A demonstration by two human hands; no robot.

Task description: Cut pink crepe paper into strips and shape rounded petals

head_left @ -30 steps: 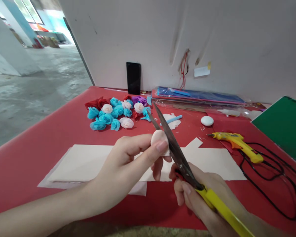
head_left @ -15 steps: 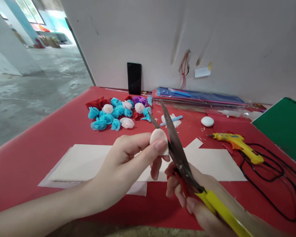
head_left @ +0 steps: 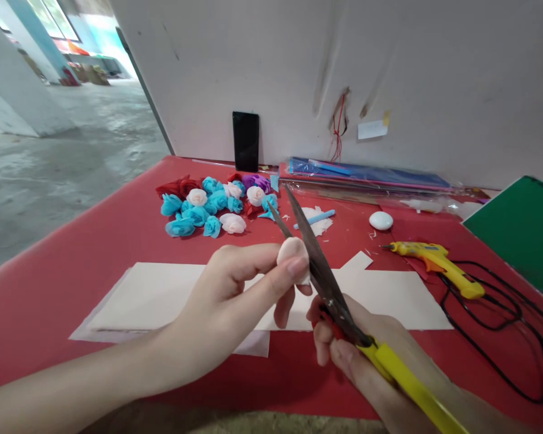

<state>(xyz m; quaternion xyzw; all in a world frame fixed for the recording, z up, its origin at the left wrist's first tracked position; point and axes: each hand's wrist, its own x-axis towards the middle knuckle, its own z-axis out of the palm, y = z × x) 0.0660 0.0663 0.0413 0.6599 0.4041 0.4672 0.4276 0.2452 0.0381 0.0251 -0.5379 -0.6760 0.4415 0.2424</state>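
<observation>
Between thumb and fingers, my left hand (head_left: 239,295) pinches a small pale piece of paper (head_left: 293,252) with a rounded top edge. My right hand (head_left: 366,355) is wrapped round the handles of a pair of scissors (head_left: 321,265), which have dark, worn blades and a yellow handle. The blades point up and away, slightly apart, and pass right beside the paper piece; part of the near blade edge is hidden behind it. Under both hands lie long cream paper sheets (head_left: 154,295) on the red tabletop (head_left: 63,289).
Blue, white, red and purple paper roses (head_left: 194,214) cluster at the back left. A black phone (head_left: 246,141) leans on the wall. On the right lie a yellow glue gun (head_left: 438,262) with a looping black cord, a white oval object (head_left: 381,220) and a green board (head_left: 520,235).
The scissor blades have closed partway, with the handles drawing nearer together. My left hand has stayed nearly still with the paper piece.
</observation>
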